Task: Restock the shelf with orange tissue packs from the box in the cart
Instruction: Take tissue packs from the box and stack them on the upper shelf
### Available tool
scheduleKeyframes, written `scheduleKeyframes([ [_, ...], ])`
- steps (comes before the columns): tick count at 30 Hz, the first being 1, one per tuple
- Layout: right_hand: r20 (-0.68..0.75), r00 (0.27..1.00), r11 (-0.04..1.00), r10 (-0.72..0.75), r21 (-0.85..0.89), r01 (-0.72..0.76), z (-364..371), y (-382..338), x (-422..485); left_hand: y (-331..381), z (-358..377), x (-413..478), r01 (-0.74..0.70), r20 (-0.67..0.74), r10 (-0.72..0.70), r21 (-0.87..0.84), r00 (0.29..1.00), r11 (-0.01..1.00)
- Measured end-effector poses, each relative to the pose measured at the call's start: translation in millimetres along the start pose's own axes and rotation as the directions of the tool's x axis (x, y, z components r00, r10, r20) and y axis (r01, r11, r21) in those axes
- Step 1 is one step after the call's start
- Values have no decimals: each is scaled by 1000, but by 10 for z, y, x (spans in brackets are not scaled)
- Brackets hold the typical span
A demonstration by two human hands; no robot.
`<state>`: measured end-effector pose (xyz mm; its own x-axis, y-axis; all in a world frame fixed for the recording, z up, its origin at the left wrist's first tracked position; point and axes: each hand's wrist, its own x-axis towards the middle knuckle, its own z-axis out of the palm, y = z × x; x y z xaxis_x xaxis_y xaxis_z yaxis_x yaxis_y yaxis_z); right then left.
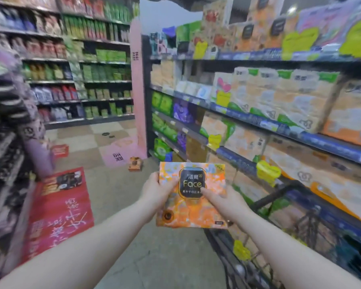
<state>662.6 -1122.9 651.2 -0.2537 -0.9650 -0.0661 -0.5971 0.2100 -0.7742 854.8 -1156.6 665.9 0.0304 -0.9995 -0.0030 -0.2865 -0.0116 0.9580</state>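
Your 2 hands, left hand [154, 188] and right hand [225, 203], both grip 1 orange tissue pack [188, 208] just left of the cart [275, 196]. Step, likely: carrying. Next: you need a free slot on the shelf [321, 139] beyond the cart.

Both bare arms reach forward, left hand [157, 189] and right hand [224, 202] gripping opposite sides of an orange tissue pack [189, 213], thumbs on its front.
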Motion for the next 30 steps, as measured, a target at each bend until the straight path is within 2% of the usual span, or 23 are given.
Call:
scheduleKeyframes([
  [4, 14, 1000, 1000, 10, 3, -10, 350, -422, 222, -113, -460, 359, -6, -37, 5, -48, 999, 999],
  [10, 30, 999, 998, 22, -58, -20, 677, -767, 919, -277, -683, 1007, 28, -31, -31, -100, 999, 995],
  [17, 28, 995, 996, -92, -1, 92, 1058, -1427, 2267, -170, -1064, 2458, -37, -88, 32, -48, 996, 998],
  [25, -10, 982, 982, -188, -16, 188, 656, -2117, 3687, 471, -966, 4022, -172, -104, 163, -90, 981, 981],
  [30, -59, 987, 989, -149, -35, 147, 362, -2218, 4251, 649, -652, 4770, -221, -66, 215, -106, 974, 969],
])
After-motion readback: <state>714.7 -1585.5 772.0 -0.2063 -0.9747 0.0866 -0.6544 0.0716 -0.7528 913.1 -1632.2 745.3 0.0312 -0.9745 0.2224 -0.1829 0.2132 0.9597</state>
